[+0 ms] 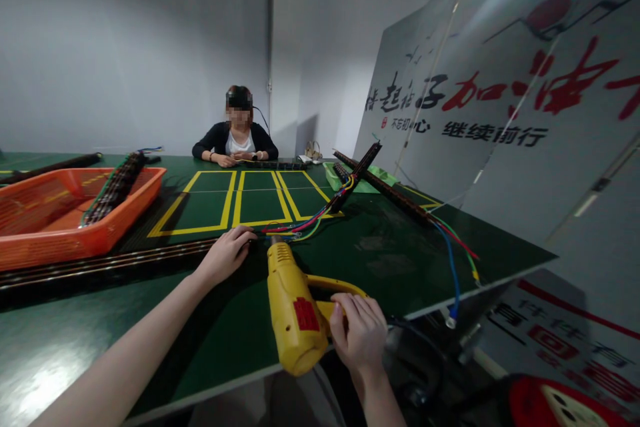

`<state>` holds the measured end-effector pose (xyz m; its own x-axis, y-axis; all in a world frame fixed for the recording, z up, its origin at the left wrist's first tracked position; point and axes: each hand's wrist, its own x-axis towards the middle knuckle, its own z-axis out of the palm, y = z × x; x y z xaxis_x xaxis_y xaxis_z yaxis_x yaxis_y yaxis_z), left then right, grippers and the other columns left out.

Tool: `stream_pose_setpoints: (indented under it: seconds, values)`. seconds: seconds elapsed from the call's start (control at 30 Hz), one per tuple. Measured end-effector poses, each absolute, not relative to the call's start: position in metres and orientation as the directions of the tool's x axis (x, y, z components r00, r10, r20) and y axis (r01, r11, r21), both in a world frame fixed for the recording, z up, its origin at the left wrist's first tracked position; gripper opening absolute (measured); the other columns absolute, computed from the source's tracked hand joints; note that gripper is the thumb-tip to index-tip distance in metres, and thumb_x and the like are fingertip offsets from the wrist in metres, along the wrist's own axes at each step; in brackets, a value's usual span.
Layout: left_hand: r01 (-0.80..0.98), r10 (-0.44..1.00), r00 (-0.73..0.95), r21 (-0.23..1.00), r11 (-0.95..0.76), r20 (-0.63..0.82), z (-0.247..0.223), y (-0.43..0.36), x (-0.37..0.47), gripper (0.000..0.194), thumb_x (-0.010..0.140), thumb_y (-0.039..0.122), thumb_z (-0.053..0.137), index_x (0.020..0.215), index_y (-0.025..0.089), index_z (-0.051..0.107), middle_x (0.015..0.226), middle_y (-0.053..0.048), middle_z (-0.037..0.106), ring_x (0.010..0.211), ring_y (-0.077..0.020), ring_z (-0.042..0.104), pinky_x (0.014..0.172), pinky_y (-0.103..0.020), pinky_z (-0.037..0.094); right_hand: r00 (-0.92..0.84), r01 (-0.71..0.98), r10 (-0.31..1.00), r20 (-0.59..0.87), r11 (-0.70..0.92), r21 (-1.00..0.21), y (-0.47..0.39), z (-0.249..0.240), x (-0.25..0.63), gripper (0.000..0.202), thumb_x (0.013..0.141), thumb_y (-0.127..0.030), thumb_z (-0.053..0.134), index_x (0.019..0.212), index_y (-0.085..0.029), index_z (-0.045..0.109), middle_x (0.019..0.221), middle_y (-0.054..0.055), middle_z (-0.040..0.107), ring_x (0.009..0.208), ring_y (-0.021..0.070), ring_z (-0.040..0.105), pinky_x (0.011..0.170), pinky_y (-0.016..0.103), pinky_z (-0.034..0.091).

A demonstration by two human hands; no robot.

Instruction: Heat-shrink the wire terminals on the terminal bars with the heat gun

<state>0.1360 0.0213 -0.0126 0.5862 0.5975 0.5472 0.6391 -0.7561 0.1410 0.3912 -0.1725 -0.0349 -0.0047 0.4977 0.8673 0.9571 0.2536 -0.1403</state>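
Note:
My right hand [357,330] is wrapped round the handle of a yellow heat gun [295,313] near the table's front edge. The gun's metal nozzle points away from me, at a bundle of coloured wires [300,230]. To the left of the nozzle, my left hand [229,253] has its fingers closed at the end of a long dark strip [150,255], where the wires come out. Its fingertips partly hide the spot they grip. Red, blue, yellow and green wires run from there toward a dark bundled piece [356,177] lying aslant on the table.
An orange basket [110,230] with a dark bundle stands at the left. Across the green table [380,280] sits a person [235,143]. A green tray [333,177] and another long strip [390,193] with hanging wires lie at the right.

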Motion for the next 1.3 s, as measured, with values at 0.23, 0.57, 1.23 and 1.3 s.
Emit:
stream_pose_setpoints:
  seconds: [0.23, 0.57, 1.23, 1.3]
  values:
    - [0.661, 0.585, 0.552, 0.115, -0.741, 0.594, -0.01, 0.017, 0.139, 0.019, 0.089, 0.028, 0.04, 0.099, 0.023, 0.056, 0.109, -0.007, 0.055, 0.099, -0.0203, 0.056, 0.086, -0.036, 0.048, -0.026, 0.964, 0.47, 0.882, 0.244, -0.102, -0.177, -0.031, 0.42, 0.021, 0.089, -0.02, 0.04, 0.079, -0.018, 0.059, 0.07, 0.0, 0.065, 0.066, 0.0119, 0.058, 0.068, 0.027, 0.037]
    - [0.722, 0.558, 0.537, -0.003, -0.692, 0.633, -0.011, 0.013, 0.145, 0.019, 0.093, 0.028, 0.037, 0.094, 0.022, 0.056, 0.103, -0.006, 0.061, 0.095, -0.0215, 0.058, 0.084, -0.037, 0.042, -0.026, 0.973, 0.48, 0.877, 0.214, -0.088, -0.178, -0.029, 0.429, 0.022, 0.089, -0.021, 0.04, 0.078, -0.019, 0.059, 0.069, 0.0, 0.065, 0.065, 0.0123, 0.058, 0.066, 0.027, 0.037]
    - [0.717, 0.584, 0.559, 0.011, -0.697, 0.588, -0.012, 0.015, 0.144, 0.015, 0.093, 0.03, 0.038, 0.091, 0.021, 0.05, 0.107, -0.005, 0.06, 0.099, -0.0204, 0.057, 0.086, -0.036, 0.042, 0.0, 0.944, 0.493, 0.87, 0.287, -0.163, -0.183, -0.035, 0.389, 0.019, 0.089, -0.022, 0.04, 0.079, -0.021, 0.056, 0.068, 0.0, 0.062, 0.064, 0.013, 0.055, 0.068, 0.029, 0.035]
    - [0.714, 0.595, 0.556, 0.033, -0.7, 0.58, -0.012, 0.015, 0.143, 0.013, 0.092, 0.029, 0.039, 0.092, 0.021, 0.05, 0.107, -0.005, 0.059, 0.098, -0.0201, 0.057, 0.087, -0.035, 0.042, 0.002, 0.936, 0.491, 0.871, 0.305, -0.174, -0.181, -0.036, 0.381, 0.021, 0.089, -0.023, 0.038, 0.079, -0.02, 0.056, 0.067, 0.0, 0.061, 0.064, 0.0131, 0.055, 0.069, 0.029, 0.035]
